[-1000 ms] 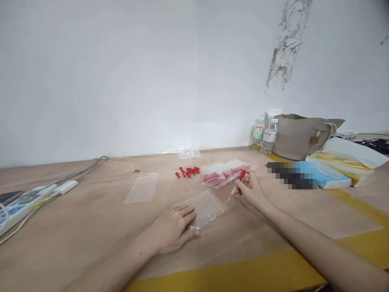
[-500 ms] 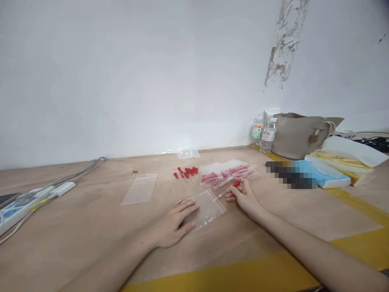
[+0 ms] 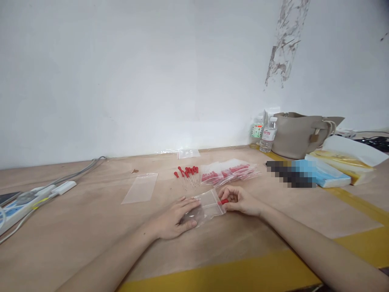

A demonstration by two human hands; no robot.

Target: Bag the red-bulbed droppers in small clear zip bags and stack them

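A dropper is being fed into the mouth of a clear zip bag, its red bulb now being held right at the opening. Half a second ago only the thin tip was being brought to that edge, with the bulb being held well outside; since then the bulb has been carried leftward to the mouth. For the work in hand, the narrow end seems to be already inside and the insertion seems to be nearing its end, though the glass is barely being shown through the plastic.

The bulb is being pinched by the right hand, thumb and forefinger clamped on it, the other fingers being kept curled. The bag's closed end is being pressed to the table by the left hand, its thumb being kept apart from the fingers. Behind the bag, loose droppers are being left in a cluster, just beside a pile of filled bags.
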